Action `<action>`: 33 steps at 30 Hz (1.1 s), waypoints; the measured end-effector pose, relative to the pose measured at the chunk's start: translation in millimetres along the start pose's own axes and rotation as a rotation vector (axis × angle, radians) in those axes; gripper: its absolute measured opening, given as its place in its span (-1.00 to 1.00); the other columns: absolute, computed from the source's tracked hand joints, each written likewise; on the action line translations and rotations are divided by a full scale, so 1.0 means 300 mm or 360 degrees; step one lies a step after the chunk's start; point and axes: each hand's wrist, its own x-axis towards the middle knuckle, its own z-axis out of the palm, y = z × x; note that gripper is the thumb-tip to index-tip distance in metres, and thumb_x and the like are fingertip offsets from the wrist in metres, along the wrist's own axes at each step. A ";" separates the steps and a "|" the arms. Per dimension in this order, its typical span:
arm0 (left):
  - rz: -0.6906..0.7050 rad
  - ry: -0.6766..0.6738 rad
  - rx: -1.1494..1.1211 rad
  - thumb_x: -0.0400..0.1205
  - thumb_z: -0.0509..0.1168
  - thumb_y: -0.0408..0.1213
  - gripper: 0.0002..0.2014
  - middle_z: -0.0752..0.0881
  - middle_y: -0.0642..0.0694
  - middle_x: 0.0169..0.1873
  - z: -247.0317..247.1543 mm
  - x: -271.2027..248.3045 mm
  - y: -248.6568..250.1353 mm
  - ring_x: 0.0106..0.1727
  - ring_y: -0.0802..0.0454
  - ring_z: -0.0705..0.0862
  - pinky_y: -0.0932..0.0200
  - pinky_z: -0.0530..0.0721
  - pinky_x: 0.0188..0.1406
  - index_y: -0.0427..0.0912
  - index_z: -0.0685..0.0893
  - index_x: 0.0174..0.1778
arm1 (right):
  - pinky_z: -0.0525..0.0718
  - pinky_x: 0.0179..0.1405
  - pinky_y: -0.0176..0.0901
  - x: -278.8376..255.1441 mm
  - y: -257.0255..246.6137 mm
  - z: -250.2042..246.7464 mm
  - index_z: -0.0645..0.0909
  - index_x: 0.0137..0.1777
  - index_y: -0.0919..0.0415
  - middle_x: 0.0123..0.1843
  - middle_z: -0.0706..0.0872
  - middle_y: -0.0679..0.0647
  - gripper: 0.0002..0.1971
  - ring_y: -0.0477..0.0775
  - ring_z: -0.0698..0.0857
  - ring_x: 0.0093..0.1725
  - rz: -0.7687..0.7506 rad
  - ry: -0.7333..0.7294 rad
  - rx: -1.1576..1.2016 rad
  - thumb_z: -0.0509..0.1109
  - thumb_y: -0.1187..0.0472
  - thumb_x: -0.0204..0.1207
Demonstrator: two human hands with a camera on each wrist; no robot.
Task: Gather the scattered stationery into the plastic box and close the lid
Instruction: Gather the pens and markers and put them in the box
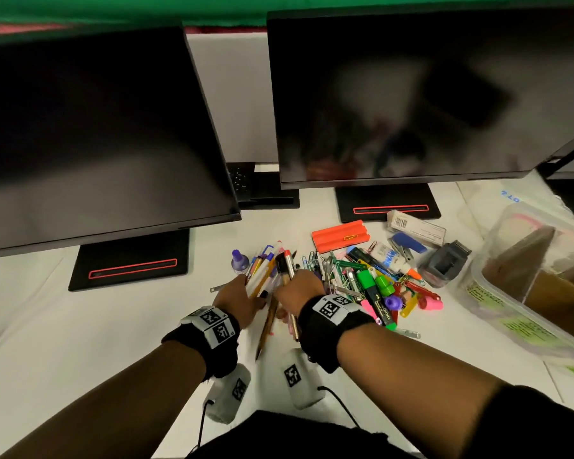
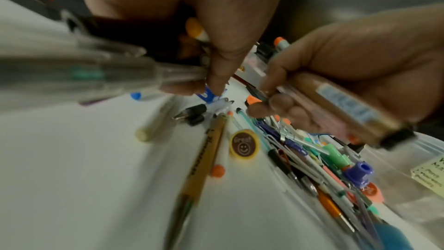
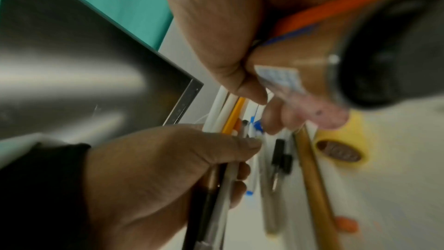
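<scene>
My left hand [image 1: 242, 298] grips a bundle of pens [image 1: 262, 271], which shows in the left wrist view as clear pens [image 2: 100, 75] under curled fingers [image 2: 216, 60]. Right beside it my right hand [image 1: 295, 288] grips a brown marker [image 2: 336, 107] and some pens [image 1: 287, 265]. Between the hands a pencil [image 1: 266, 327], a black pen [image 3: 278, 161] and a yellow round stamp [image 2: 243, 146] lie on the white table. A heap of loose stationery [image 1: 375, 283] lies just right of my right hand. The clear plastic box [image 1: 497, 293] stands open at the far right.
Two dark monitors [image 1: 96, 134] stand close behind the hands on black bases [image 1: 130, 263]. An orange block [image 1: 340, 235], a purple-capped bottle [image 1: 239, 261], a white glue bottle [image 1: 390, 256] and a grey dispenser [image 1: 444, 263] lie around the heap.
</scene>
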 end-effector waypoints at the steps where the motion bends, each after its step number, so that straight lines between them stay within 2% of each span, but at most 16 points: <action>1: -0.0014 0.0004 0.0026 0.57 0.32 -0.14 -0.67 0.69 -0.23 0.01 -0.004 -0.010 -0.013 0.08 -0.23 0.66 0.17 0.45 -0.09 -0.23 0.54 0.18 | 0.66 -0.10 -0.08 0.002 -0.012 0.017 0.54 -0.27 0.28 0.04 0.75 0.29 -0.82 0.30 0.74 0.06 -0.0006 -0.0024 -0.0024 0.33 0.19 0.50; 3: -0.0042 0.0001 0.0045 0.57 0.34 -0.15 -0.64 0.69 -0.25 0.11 -0.020 -0.031 -0.040 0.16 -0.23 0.65 0.16 0.47 -0.03 -0.24 0.53 0.22 | 0.60 -0.09 -0.14 0.006 -0.031 0.041 0.61 0.06 0.35 0.17 0.72 0.27 -0.75 0.27 0.70 0.17 -0.0011 -0.0010 -0.0123 0.36 0.17 0.51; 4: -0.0053 -0.0013 0.0031 0.58 0.34 -0.16 -0.64 0.69 -0.25 0.11 -0.027 -0.037 -0.052 0.16 -0.23 0.66 0.16 0.50 -0.02 -0.24 0.53 0.23 | 0.62 -0.03 -0.14 0.012 -0.032 0.047 0.60 0.15 0.36 0.20 0.71 0.26 -0.69 0.25 0.69 0.20 -0.0021 0.0012 -0.0193 0.38 0.16 0.51; 8: -0.0103 -0.0045 -0.0068 0.57 0.33 -0.21 -0.64 0.71 -0.26 0.10 -0.044 -0.028 -0.103 0.13 -0.25 0.70 0.01 0.69 0.12 -0.19 0.52 0.27 | 0.66 0.13 -0.04 0.033 -0.035 0.056 0.58 0.20 0.36 0.25 0.68 0.30 -0.72 0.26 0.67 0.24 -0.0055 0.0018 -0.0503 0.24 0.24 0.58; 12: -0.0077 -0.0110 -0.0154 0.53 0.35 -0.22 -0.60 0.71 -0.25 0.07 -0.035 -0.017 -0.137 0.11 -0.25 0.71 -0.09 0.72 0.13 -0.12 0.51 0.29 | 0.64 0.14 -0.06 0.037 -0.035 0.065 0.55 0.21 0.36 0.27 0.67 0.28 -0.74 0.24 0.67 0.26 -0.0094 0.0037 -0.0589 0.19 0.28 0.59; 16: -0.0008 -0.0133 -0.0152 0.51 0.37 -0.23 -0.62 0.72 -0.21 0.04 -0.042 -0.006 -0.153 0.05 -0.22 0.71 -0.06 0.72 0.12 -0.11 0.53 0.25 | 0.60 0.21 -0.07 0.034 -0.032 0.084 0.48 0.28 0.35 0.34 0.60 0.28 -0.72 0.23 0.62 0.32 -0.0056 0.0065 -0.0591 0.17 0.28 0.62; 21: 0.0031 -0.0119 -0.0152 0.53 0.37 -0.21 -0.67 0.68 -0.17 -0.14 -0.075 0.003 -0.130 -0.17 -0.15 0.67 -0.02 0.74 0.02 -0.20 0.53 0.17 | 0.61 0.20 -0.06 0.036 -0.028 0.033 0.42 0.32 0.32 0.32 0.63 0.24 -0.63 0.22 0.62 0.31 0.0050 0.0186 -0.0521 0.30 0.27 0.54; 23: 0.0059 -0.0133 -0.0233 0.54 0.37 -0.24 -0.67 0.66 -0.13 -0.21 -0.087 -0.001 -0.096 -0.30 -0.07 0.64 0.06 0.73 -0.17 -0.20 0.52 0.19 | 0.62 0.18 -0.06 0.032 -0.019 -0.013 0.34 0.36 0.33 0.30 0.62 0.25 -0.52 0.24 0.62 0.30 0.0072 0.0263 -0.0377 0.37 0.24 0.48; 25: 0.0104 -0.0129 -0.0310 0.52 0.38 -0.25 -0.60 0.68 -0.16 -0.23 -0.087 0.002 -0.044 -0.39 -0.03 0.62 0.15 0.68 -0.33 -0.18 0.49 0.26 | 0.63 0.16 -0.05 0.015 0.000 -0.071 0.31 0.38 0.31 0.26 0.62 0.25 -0.43 0.27 0.63 0.26 0.0104 0.0352 -0.0078 0.45 0.24 0.41; 27: 0.0167 -0.0119 -0.0334 0.51 0.39 -0.21 -0.58 0.71 -0.20 -0.20 -0.086 0.003 0.015 -0.35 -0.05 0.63 0.17 0.68 -0.29 -0.19 0.48 0.25 | 0.64 0.00 -0.11 0.000 0.029 -0.123 0.36 0.29 0.28 0.08 0.65 0.18 -0.47 0.23 0.67 0.10 0.0125 0.0382 0.0321 0.48 0.28 0.36; 29: 0.0216 -0.0126 -0.0372 0.55 0.37 -0.23 -0.67 0.70 -0.12 -0.34 -0.082 -0.006 0.093 -0.42 0.01 0.63 0.32 0.62 -0.45 -0.19 0.48 0.17 | 0.58 -0.21 -0.19 -0.029 0.067 -0.186 0.44 0.09 0.28 -0.15 0.61 0.10 -0.64 0.13 0.63 -0.12 0.0120 0.0328 0.0695 0.48 0.34 0.35; 30: 0.0241 -0.0134 -0.0435 0.56 0.37 -0.25 -0.69 0.68 -0.08 -0.40 -0.076 -0.010 0.139 -0.46 0.05 0.62 0.34 0.60 -0.51 -0.21 0.48 0.16 | 0.58 -0.29 -0.19 -0.041 0.090 -0.223 0.50 0.00 0.30 -0.20 0.61 0.11 -0.73 0.13 0.62 -0.19 0.0130 0.0303 0.0823 0.48 0.34 0.35; 31: 0.0257 -0.0137 -0.0495 0.56 0.38 -0.28 -0.70 0.66 -0.07 -0.42 -0.078 -0.016 0.169 -0.47 0.06 0.63 0.32 0.61 -0.50 -0.24 0.49 0.16 | 0.63 -0.30 -0.13 -0.047 0.102 -0.244 0.55 -0.10 0.34 -0.23 0.62 0.16 -0.80 0.16 0.63 -0.21 0.0155 0.0275 0.0928 0.48 0.34 0.33; 33: 0.0310 -0.0119 -0.0571 0.54 0.40 -0.33 -0.67 0.65 -0.09 -0.41 -0.059 -0.031 0.265 -0.43 -0.01 0.65 0.14 0.69 -0.36 -0.30 0.52 0.18 | 0.74 -0.05 0.25 -0.075 0.147 -0.328 0.58 -0.30 0.35 -0.29 0.64 0.25 -0.88 0.25 0.66 -0.18 0.0184 0.0248 0.1177 0.49 0.38 0.29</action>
